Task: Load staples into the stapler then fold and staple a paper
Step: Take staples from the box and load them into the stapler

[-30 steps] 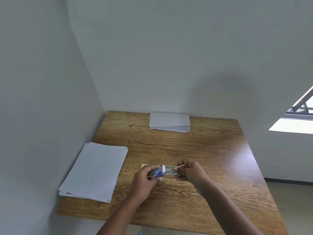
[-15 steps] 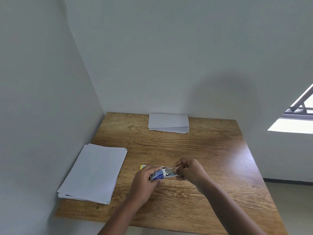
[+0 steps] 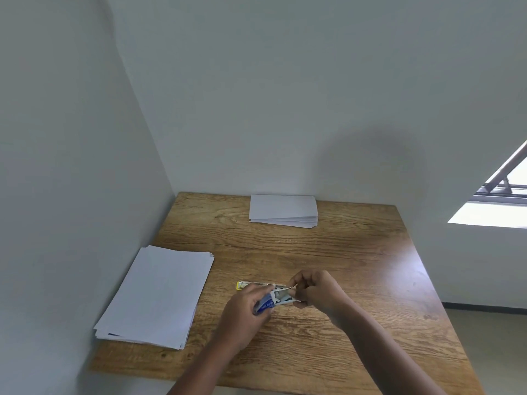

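Stapler (image 3: 268, 303) clamped in left hand (image 3: 242, 315), right hand (image 3: 316, 290) pinching its open end — loading step; next, seat staples squarely.

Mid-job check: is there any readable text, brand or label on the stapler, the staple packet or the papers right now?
Blue stapler in the left hand: white lettering, too small and blurred to read.
Yellow-ended strip behind the hands: no legible print.
Flat paper stack and folded papers: blank.
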